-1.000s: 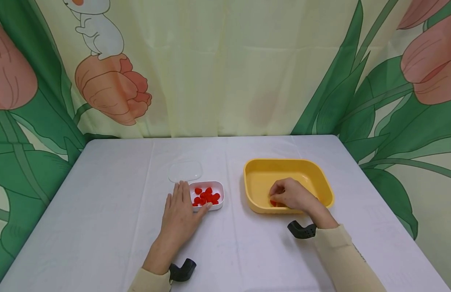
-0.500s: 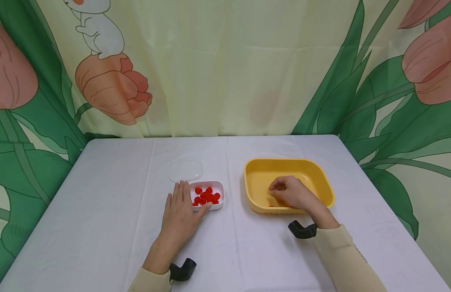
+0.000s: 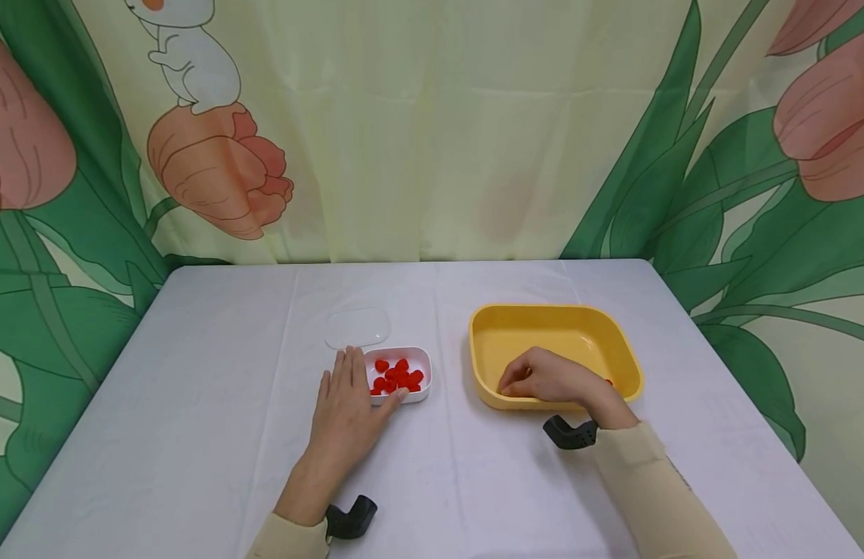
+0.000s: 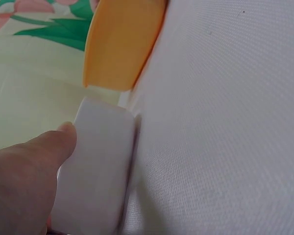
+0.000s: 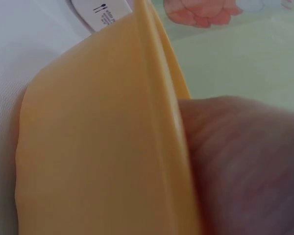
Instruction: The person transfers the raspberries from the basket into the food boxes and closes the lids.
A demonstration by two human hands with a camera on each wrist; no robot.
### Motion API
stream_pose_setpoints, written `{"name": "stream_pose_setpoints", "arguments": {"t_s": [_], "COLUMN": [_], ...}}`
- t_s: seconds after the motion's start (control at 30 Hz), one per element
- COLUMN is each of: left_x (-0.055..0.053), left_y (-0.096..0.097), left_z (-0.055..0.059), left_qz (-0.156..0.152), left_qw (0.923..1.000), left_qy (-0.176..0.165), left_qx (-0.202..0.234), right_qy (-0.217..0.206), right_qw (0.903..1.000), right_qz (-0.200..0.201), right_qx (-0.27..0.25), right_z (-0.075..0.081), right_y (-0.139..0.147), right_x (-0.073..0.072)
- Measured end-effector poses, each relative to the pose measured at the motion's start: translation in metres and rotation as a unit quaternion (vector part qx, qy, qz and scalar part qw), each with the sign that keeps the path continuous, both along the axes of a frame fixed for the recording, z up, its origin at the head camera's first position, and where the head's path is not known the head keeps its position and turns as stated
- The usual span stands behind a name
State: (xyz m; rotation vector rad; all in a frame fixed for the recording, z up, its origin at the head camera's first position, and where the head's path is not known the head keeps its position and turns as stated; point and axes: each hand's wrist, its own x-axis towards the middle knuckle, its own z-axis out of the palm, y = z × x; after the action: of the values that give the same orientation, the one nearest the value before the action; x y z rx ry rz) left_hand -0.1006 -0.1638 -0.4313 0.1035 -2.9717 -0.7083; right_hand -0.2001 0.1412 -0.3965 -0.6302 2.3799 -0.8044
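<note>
My left hand lies against the left side of a small white box, fingers straight and thumb on its near rim. Several small red pieces, too small to name more exactly, lie inside. In the left wrist view the thumb rests on the edge of the white box. My right hand reaches down into a yellow basin at its near left corner, fingers curled and pointing down. I cannot tell whether its hidden fingertips hold anything. One red piece shows beside the right wrist.
A clear plastic lid lies flat behind the white box. The basin's near wall stands between the right wrist camera and the fingers. White cloth covers the table, and a printed curtain hangs behind it.
The right hand has shifted left and lower inside the yellow basin. The red piece seen earlier under its fingers is now hidden, and another shows by the wrist. The left hand stays put.
</note>
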Motion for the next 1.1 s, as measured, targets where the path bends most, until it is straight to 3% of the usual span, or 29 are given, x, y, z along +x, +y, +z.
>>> {"name": "stream_pose_setpoints", "arguments": {"t_s": [0.2,0.57,0.97,1.1], "left_x": [0.000,0.000,0.000,-0.001], "left_y": [0.000,0.001,0.000,0.000], "left_z": [0.000,0.000,0.000,-0.001], "left_qz": [0.000,0.001,0.002,0.003], "left_qw": [1.0000,1.0000,1.0000,1.0000], "left_qy": [0.000,-0.004,-0.007,-0.009], "left_qx": [0.001,0.006,0.001,-0.001], "right_qy": [-0.003,-0.009,0.004,-0.001], "right_qw": [0.9991,0.9942,0.9955,0.9953], "right_qz": [-0.002,-0.053,-0.053,-0.071], "right_qx": [0.041,0.093,0.078,0.066], "right_z": [0.004,0.012,0.013,0.012], "right_y": [-0.004,-0.003,0.001,0.002], "right_x": [0.000,0.003,0.006,0.005]}}
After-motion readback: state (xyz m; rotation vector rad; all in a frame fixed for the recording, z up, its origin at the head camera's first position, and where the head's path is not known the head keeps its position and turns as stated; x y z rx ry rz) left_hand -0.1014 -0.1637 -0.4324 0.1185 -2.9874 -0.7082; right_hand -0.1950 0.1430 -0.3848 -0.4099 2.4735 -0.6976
